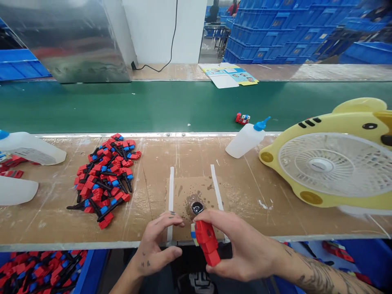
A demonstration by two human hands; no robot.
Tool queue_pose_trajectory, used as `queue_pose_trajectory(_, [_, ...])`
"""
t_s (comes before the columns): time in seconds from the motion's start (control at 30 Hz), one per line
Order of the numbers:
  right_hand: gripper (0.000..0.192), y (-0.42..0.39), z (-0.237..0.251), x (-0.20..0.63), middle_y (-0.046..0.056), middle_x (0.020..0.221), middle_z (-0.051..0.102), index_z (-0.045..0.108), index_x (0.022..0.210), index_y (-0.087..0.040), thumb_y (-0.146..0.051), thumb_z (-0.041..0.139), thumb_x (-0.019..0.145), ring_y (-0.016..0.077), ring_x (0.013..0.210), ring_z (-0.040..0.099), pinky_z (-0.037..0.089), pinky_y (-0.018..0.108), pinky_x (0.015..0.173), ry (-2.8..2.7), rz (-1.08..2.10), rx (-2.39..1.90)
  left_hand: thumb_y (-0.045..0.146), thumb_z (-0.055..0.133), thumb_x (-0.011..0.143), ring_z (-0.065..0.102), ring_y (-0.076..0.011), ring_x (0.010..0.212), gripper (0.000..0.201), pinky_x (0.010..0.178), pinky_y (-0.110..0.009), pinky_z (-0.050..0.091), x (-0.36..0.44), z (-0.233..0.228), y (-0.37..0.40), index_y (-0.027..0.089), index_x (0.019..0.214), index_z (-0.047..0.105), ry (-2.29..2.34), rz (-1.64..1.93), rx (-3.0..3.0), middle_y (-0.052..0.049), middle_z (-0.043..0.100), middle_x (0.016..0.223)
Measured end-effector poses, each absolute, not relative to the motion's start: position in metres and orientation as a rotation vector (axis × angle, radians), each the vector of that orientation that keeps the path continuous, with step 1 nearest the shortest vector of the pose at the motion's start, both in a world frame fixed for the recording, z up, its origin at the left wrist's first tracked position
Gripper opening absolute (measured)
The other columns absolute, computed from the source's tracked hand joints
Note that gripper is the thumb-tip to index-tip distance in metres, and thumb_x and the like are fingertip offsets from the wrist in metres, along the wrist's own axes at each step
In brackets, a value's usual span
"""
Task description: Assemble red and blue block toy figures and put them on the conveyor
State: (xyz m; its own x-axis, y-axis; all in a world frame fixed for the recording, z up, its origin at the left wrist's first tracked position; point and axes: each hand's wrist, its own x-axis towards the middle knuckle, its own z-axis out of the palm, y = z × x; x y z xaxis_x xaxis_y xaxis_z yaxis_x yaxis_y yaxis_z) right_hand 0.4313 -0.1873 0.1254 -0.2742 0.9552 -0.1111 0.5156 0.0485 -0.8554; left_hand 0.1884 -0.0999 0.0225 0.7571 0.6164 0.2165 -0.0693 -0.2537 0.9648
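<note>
My right hand (235, 245) grips a red blocky plastic toy piece (207, 241) between thumb and fingers, just over the table's front edge. A bit of white and blue shows on the toy's left side. To its left, my left hand (161, 239) has its thumb and fingers apart and holds nothing. Just beyond the toy, a small round pool of dark liquid (197, 207) sits on a cardboard sheet (179, 196) spotted with wet drops. White tape strips (217, 185) run along both sides of the sheet.
A pile of red, blue and black parts (105, 175) lies left. White bottles (33, 149) stand beyond it; another bottle (245, 141) leans near the yellow fan (281, 171). A small toy (242, 119) rests on the green belt (153, 106). Blue bins (98, 269) flank my lap.
</note>
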Motion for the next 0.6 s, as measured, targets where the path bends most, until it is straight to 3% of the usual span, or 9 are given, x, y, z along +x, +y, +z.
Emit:
queue_pose_trajectory(0.3, [0.051, -0.159, 0.129, 0.443, 0.004, 0.100, 0.065, 0.057, 0.116, -0.021, -0.013, 0.075, 0.069, 0.0213, 0.084, 0.060, 0.048, 0.031, 0.077, -1.931, 0.841, -1.522, 0.031, 0.063, 0.091, 0.066, -0.0215, 0.087, 0.019, 0.078, -0.029, 0.052, 0.168, 0.019, -0.081, 0.020, 0.106, 0.068, 0.815, 0.674, 2.069, -0.006, 0.070, 0.092])
queue_pose_trajectory(0.4, [0.049, -0.107, 0.116, 0.463, 0.004, 0.100, 0.067, 0.057, 0.114, -0.020, -0.014, 0.075, 0.068, 0.0206, 0.086, 0.061, 0.047, 0.031, 0.078, -1.871, 0.679, -1.610, 0.030, 0.061, 0.091, 0.064, -0.0191, 0.078, 0.016, 0.071, -0.027, 0.051, 0.170, -0.001, -0.081, 0.021, 0.102, 0.068, 0.757, 0.779, 2.153, -0.005, 0.068, 0.084])
queue_pose_trajectory(0.5, [0.032, -0.030, 0.100, 0.491, 0.002, 0.096, 0.068, 0.060, 0.100, -0.019, -0.017, 0.073, 0.071, 0.0186, 0.087, 0.062, 0.046, 0.028, 0.079, -1.757, 0.535, -1.768, 0.037, 0.059, 0.090, 0.062, -0.0189, 0.069, 0.021, 0.063, -0.028, 0.049, 0.177, -0.024, -0.074, 0.019, 0.097, 0.068, 0.630, 0.942, 2.213, -0.005, 0.066, 0.074])
queue_pose_trajectory(0.6, [0.025, 0.044, 0.086, 0.512, 0.004, 0.093, 0.068, 0.060, 0.100, -0.017, -0.023, 0.070, 0.078, 0.0188, 0.084, 0.062, 0.046, 0.029, 0.076, -1.655, 0.399, -1.886, 0.047, 0.061, 0.089, 0.062, -0.0189, 0.067, 0.027, 0.061, -0.028, 0.050, 0.178, -0.033, -0.067, 0.021, 0.089, 0.068, 0.667, 0.902, 2.197, -0.005, 0.066, 0.070])
